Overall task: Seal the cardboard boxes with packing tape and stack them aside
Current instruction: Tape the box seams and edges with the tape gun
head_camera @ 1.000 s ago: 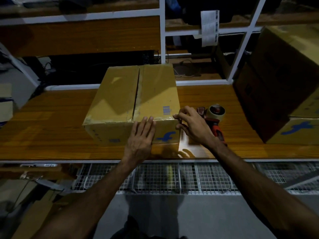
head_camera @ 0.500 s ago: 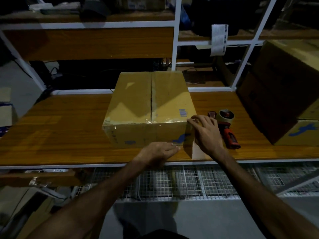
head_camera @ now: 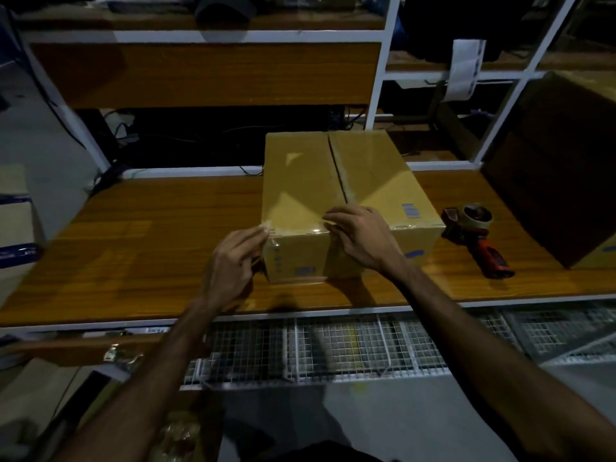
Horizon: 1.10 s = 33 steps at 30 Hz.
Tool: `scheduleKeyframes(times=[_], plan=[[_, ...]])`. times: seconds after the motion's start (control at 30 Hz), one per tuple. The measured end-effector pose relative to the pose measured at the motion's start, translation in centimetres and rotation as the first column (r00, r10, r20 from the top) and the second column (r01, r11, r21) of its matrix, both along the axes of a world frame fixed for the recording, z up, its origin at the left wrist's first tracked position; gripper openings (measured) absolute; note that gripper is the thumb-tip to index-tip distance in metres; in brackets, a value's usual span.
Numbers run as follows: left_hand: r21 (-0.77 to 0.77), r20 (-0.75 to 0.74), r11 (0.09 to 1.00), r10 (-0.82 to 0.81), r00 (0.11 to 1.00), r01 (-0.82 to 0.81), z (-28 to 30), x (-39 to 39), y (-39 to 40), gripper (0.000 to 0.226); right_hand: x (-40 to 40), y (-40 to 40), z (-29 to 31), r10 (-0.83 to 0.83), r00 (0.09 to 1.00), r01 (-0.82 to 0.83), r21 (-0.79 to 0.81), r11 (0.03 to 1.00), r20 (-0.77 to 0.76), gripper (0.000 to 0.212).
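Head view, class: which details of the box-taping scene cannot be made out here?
- Cardboard box: far side hidden behind its own top.
- Its blue barcode label: too small to read.
- Large box at right: cut off by the frame edge, in shadow.
- Tape dispenser: blade too dark to see.

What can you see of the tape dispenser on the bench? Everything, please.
The tape dispenser lies on its side on the wooden bench, right of the cardboard box and apart from it. It has a red-orange handle pointing toward the near edge, a dark frame, and a roll of pale tape at the far end. Neither hand touches it; both are at the box. Its blade cannot be made out.
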State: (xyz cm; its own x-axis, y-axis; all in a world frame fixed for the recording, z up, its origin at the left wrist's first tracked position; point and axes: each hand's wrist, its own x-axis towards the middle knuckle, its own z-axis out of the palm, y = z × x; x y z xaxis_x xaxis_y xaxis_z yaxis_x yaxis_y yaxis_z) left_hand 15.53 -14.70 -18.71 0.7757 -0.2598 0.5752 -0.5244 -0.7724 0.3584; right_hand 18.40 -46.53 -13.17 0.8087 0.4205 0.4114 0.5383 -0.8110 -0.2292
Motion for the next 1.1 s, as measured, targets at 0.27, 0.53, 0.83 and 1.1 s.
scheduleKeyframes(times=[0.27, 0.53, 0.83, 1.1], plan=[[-0.026, 0.055, 0.991, -0.128, 0.990, 0.130, 0.0, 1.6, -0.3, 0.040, 1.2, 2.4, -0.8, -0.100, 0.991, 0.099, -0.011, 0.995, -0.084, 0.048], [0.322, 0.201, 0.913, -0.324, 0.925, 0.250, 0.3, 2.8, 1.6, 0.030, 0.5, 2.4, -2.1, -0.105, 0.994, 0.106, 0.027, 0.994, -0.039, 0.035], [0.499, 0.225, 0.784, -0.529, 0.818, 0.369, 1.4, 4.6, 3.4, 0.028, 0.2, 2.1, -3.2, -0.084, 0.996, 0.085, -0.028, 0.996, 0.030, 0.039], [-0.041, 0.234, 0.961, -0.256, 0.938, 0.273, -0.7, 3.1, 0.3, 0.013, 0.0, 2.6, -2.8, -0.043, 0.999, 0.043, -0.006, 0.999, 0.023, 0.031]])
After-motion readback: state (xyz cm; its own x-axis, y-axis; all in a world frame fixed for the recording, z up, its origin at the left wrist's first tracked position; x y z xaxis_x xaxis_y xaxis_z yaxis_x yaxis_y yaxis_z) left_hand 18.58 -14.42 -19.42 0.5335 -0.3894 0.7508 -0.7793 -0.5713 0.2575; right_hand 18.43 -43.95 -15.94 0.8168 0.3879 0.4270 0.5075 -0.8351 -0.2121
